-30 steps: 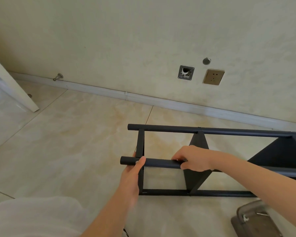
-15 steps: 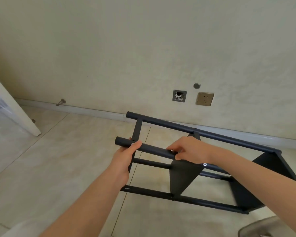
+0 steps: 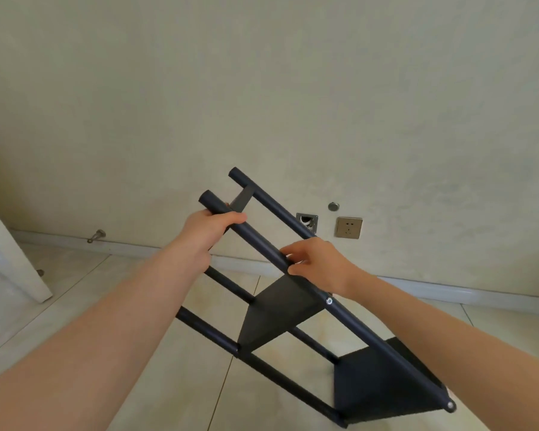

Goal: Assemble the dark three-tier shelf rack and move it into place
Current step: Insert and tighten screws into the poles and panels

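Soft, even light makes the room bright. The floor shines on the left. Shadows are faint. The picture bends at its edges, and the rack looks a bit fuzzy.

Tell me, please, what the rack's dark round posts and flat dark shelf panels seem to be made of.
Round black posts: probably painted or powder-coated metal tube; smooth, evenly matte, with a soft sheen along the top. Flat dark shelf panels: thin, straight-edged, matte sheets, perhaps coated metal or board; the look leaves it open. Silver screw head: bare shiny metal.
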A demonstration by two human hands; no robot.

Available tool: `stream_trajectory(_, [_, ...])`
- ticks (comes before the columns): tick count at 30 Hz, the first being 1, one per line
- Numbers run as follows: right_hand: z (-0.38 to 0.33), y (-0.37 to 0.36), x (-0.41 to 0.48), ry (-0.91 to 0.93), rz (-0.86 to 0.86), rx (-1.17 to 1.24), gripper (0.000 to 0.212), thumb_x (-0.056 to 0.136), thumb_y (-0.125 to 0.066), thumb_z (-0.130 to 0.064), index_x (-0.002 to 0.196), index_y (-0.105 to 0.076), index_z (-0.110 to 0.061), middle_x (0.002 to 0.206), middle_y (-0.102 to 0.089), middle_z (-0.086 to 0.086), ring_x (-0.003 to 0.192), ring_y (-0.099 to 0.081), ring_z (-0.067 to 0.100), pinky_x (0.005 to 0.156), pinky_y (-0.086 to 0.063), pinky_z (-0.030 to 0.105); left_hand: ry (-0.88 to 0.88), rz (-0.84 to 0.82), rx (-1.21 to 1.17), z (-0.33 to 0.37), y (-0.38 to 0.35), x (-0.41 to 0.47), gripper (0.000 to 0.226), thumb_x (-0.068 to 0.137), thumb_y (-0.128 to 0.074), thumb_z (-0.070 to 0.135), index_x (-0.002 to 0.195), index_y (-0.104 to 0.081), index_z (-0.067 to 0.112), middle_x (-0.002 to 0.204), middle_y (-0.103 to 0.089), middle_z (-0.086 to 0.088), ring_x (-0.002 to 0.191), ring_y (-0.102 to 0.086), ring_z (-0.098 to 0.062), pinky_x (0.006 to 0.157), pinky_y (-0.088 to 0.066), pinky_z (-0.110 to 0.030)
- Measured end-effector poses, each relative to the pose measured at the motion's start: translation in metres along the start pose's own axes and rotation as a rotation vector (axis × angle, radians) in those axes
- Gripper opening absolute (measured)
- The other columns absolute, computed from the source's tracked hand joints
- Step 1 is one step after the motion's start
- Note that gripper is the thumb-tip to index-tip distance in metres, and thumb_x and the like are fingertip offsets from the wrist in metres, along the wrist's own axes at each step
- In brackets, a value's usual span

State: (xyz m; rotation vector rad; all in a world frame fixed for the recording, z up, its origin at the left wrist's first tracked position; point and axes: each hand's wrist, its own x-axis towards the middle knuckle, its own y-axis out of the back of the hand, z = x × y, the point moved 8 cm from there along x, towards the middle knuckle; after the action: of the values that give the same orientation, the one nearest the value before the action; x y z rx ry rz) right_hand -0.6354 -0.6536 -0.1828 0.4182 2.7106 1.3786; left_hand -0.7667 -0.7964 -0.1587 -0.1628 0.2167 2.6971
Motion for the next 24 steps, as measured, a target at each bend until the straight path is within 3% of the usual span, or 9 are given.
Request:
stream_trajectory(4, [0.001,0.014,-0.007,-0.028,0.094,0.191,0.039,0.094,-0.060,-0.005,0.132,-0.061,-0.012,0.124,-0.068,0.006,0.112,-0.064,0.019,0.103,-0.049,0.034,-0.094,-0.028,0.125,0.040,-0.012,0.001,0.042,0.082,-0.081,0.028,0.120,-0.066,0.020,0.111,-0.063,0.004,0.113,-0.054,-0.019,0.102,-0.038,-0.036])
stream_trajectory(9, [0.014,0.023,-0.017,-0.006,0.063,0.293,0.027,0.094,-0.064,-0.024,0.121,-0.066,-0.023,0.114,-0.069,-0.011,0.102,-0.067,0.006,0.087,-0.059,0.029,-0.210,-0.109,0.238,0.063,-0.027,-0.010,0.031,0.082,-0.079,0.023,0.108,-0.067,0.034,0.103,-0.061,0.016,0.108,-0.053,-0.012,0.090,-0.035,-0.027])
stream_trajectory(11, [0.027,0.049,-0.020,-0.008,0.235,0.276,0.024,0.094,-0.064,-0.027,0.118,-0.066,-0.028,0.109,-0.067,-0.018,0.099,-0.065,0.002,0.087,-0.057,0.025,-0.246,-0.152,0.293,0.065,-0.030,-0.017,0.036,0.082,-0.078,0.024,0.114,-0.067,0.037,0.107,-0.062,0.019,0.102,-0.053,-0.004,0.078,-0.036,-0.018])
stream_trajectory(14, [0.057,0.083,-0.031,-0.122,0.474,0.319,0.038,0.094,-0.064,-0.027,0.130,-0.052,-0.027,0.114,-0.058,-0.009,0.106,-0.061,0.013,0.080,-0.048,0.017,-0.279,-0.245,0.357,0.067,-0.037,-0.028,0.039,0.082,-0.077,0.025,0.119,-0.070,0.037,0.117,-0.063,0.022,0.100,-0.050,0.007,0.072,-0.031,-0.013])
stream_trajectory(16, [0.071,0.078,-0.033,-0.195,0.401,0.340,0.055,0.095,-0.063,-0.028,0.144,-0.038,-0.023,0.124,-0.051,-0.004,0.112,-0.056,0.018,0.088,-0.047,0.026,-0.301,-0.292,0.400,0.068,-0.041,-0.037,0.042,0.082,-0.077,0.026,0.122,-0.069,0.037,0.123,-0.062,0.022,0.104,-0.050,0.007,0.080,-0.031,-0.016])
stream_trajectory(18, [0.076,0.064,-0.036,-0.212,0.289,0.390,0.057,0.097,-0.061,-0.026,0.147,-0.034,-0.023,0.127,-0.051,-0.004,0.112,-0.058,0.019,0.094,-0.049,0.033,-0.327,-0.336,0.424,0.067,-0.047,-0.045,0.046,0.082,-0.076,0.024,0.125,-0.068,0.041,0.119,-0.062,0.025,0.103,-0.050,0.011,0.086,-0.030,-0.016])
stream_trajectory(21, [0.078,0.061,-0.045,-0.195,0.224,0.496,0.049,0.096,-0.061,-0.015,0.140,-0.040,-0.025,0.118,-0.067,-0.003,0.108,-0.065,0.018,0.099,-0.052,0.044,-0.359,-0.415,0.419,0.066,-0.058,-0.056,0.047,0.084,-0.075,0.017,0.122,-0.069,0.044,0.111,-0.064,0.032,0.099,-0.056,0.015,0.082,-0.032,-0.008])
stream_trajectory(24, [0.078,0.061,-0.055,-0.161,0.048,0.641,0.051,0.091,-0.069,-0.010,0.130,-0.048,-0.035,0.109,-0.073,-0.003,0.107,-0.067,0.019,0.094,-0.056,0.043,-0.396,-0.449,0.439,0.066,-0.061,-0.064,0.048,0.083,-0.074,0.014,0.120,-0.069,0.045,0.113,-0.065,0.036,0.098,-0.059,0.020,0.084,-0.037,-0.008])
